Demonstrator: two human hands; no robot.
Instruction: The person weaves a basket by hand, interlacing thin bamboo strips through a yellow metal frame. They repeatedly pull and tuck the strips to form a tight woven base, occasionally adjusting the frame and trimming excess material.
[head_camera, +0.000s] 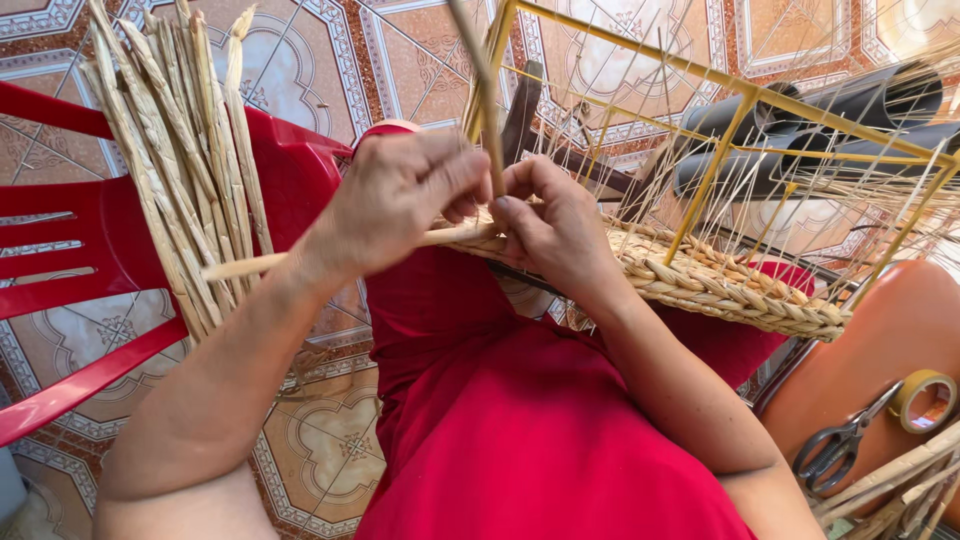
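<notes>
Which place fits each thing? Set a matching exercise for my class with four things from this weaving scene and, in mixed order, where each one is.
Things:
1. bundle of dried reeds
2. scissors
3. roll of tape
4. woven basket base

Places:
A. under the yellow wire frame, on the person's lap
B. on the orange seat, handles toward the camera
C. propped against the red plastic chair
D. on the orange seat, just right of the scissors

Pairs: 1-C, 2-B, 3-D, 4-A
</notes>
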